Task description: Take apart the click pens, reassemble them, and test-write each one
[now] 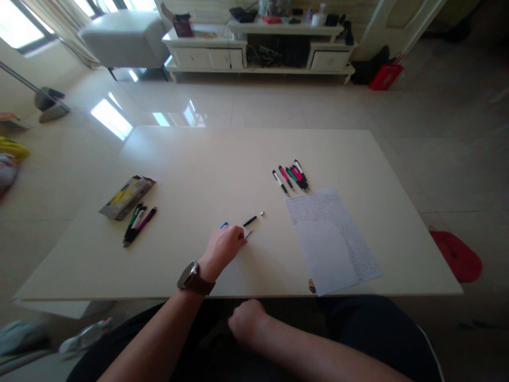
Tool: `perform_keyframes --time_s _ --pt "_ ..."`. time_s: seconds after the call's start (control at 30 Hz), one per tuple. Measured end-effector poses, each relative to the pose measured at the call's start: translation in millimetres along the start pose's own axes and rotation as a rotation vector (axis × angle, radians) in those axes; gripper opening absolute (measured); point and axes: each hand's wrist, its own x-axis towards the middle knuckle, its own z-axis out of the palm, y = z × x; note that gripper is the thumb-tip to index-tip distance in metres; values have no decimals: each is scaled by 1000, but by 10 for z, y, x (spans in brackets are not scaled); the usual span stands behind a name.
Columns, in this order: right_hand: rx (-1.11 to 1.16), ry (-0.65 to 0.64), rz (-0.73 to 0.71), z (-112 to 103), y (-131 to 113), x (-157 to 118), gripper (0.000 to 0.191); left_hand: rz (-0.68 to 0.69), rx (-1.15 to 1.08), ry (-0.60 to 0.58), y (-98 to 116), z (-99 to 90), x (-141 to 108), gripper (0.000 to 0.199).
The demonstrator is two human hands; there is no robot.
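Dark slim rod, pointing forward-right, pinched in left hand

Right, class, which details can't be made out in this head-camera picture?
In the head view:
Blue thing: partly hidden by the left hand.
Right hand: curled shut, so any contents are hidden.
Paper: its writing is too small to read.
Yellow-and-dark patch: too small to identify.
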Motion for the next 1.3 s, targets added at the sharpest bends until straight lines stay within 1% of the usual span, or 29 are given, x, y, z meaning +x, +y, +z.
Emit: perform_keyframes --time_s 0.07,0.13,0.23,0.3,0.37,0.47,0.53,0.6,0.67,0.7,0.73,0.77,0.83,0.9,0.97,1.03,1.17,1.23,1.3 --pt "-16 -48 14 -53 -11 -29 14 -4 23 -8 33 18 -3 15" --pt "-39 -129 23 -137 -17 -71 20 5 44 -14 46 47 2 16" --pt "13 -203 17 -308 2 -154 30 54 58 -2 35 106 15 18" --pt "102 -201 -16 -446 54 -229 36 77 59 1 17 144 22 19" --pt "216 -162 -43 -602 147 -329 36 99 55 0 -1 164 27 21" --pt "468 21 -16 -860 374 -515 27 112 -23 39 -21 131 39 21" --pt "593 189 90 -1027 569 -637 22 82 -156 82 -28 63 52 19" --pt "679 440 192 -1159 772 -728 15 57 -327 89 -28 -21 64 19" --pt "803 744 305 -1234 953 -771 17 74 -475 66 -17 -94 72 23" --pt "894 860 317 -1249 1026 -773 20 96 -528 58 -7 -118 73 26" --pt "1000 936 304 -1251 1082 -763 22 122 -564 55 6 -131 73 27" --pt "1109 982 273 -1245 1121 -745 24 145 -587 54 22 -135 72 28" --pt "1295 1015 194 -1217 1152 -692 26 174 -610 53 58 -123 64 29" --pt "1381 1046 151 -1192 1138 -639 26 199 -622 39 95 -102 53 29" --pt "1383 1078 140 -1188 1112 -605 26 225 -637 29 124 -89 38 29" --pt "1371 1128 152 -1210 1099 -595 27 247 -658 48 139 -91 26 26" --pt "1381 1347 177 -1301 1119 -634 27 286 -693 126 124 -111 22 17" --pt "1397 1439 167 -1341 1129 -664 28 285 -736 133 109 -112 28 14" --pt "1414 1488 143 -1362 1129 -687 27 270 -791 117 100 -107 34 18"
